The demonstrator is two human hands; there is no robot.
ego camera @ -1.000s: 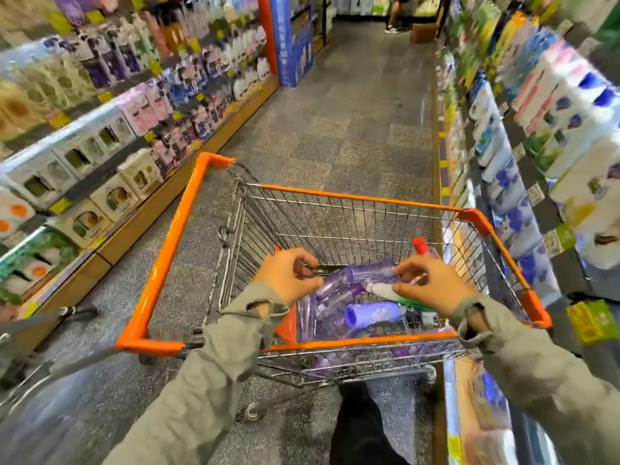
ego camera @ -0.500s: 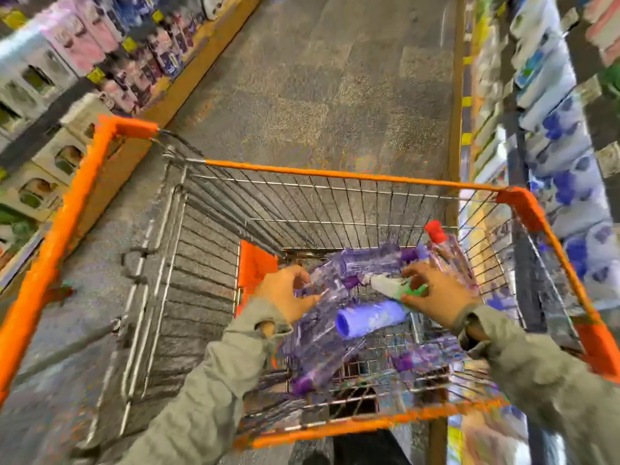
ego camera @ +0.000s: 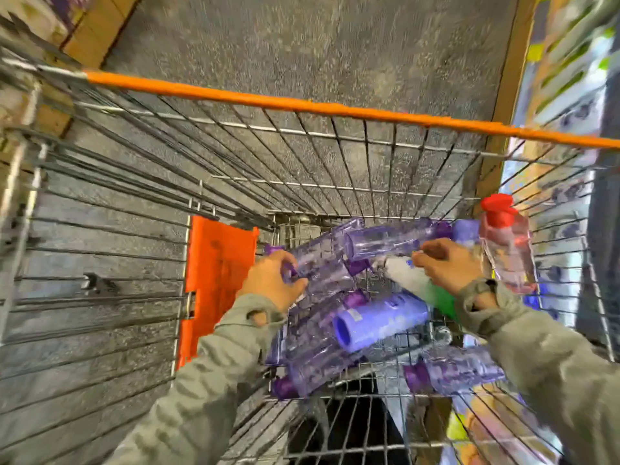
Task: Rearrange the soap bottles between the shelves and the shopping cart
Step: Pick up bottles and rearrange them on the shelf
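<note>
Both hands held low inside shopping cart (ego camera: 302, 104). Clear purple bottle (ego camera: 322, 263) gripped by left hand (ego camera: 273, 283), fingers curled round its end. White-green bottle (ego camera: 407, 280) pinched at tip by right hand (ego camera: 449, 266). Labels blurred, unreadable. Lilac bottle (ego camera: 379, 322) laid between wrists on purple pile. Red-capped bottle (ego camera: 506, 253) leaned against right wire wall. Orange flap (ego camera: 218, 280) seen just beside left hand.

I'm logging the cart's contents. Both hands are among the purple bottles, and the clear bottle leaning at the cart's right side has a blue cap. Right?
Not quite. The head view shows a red cap on that clear bottle, not blue. The rest holds: left hand and right hand are among the purple bottles in the cart.
</note>
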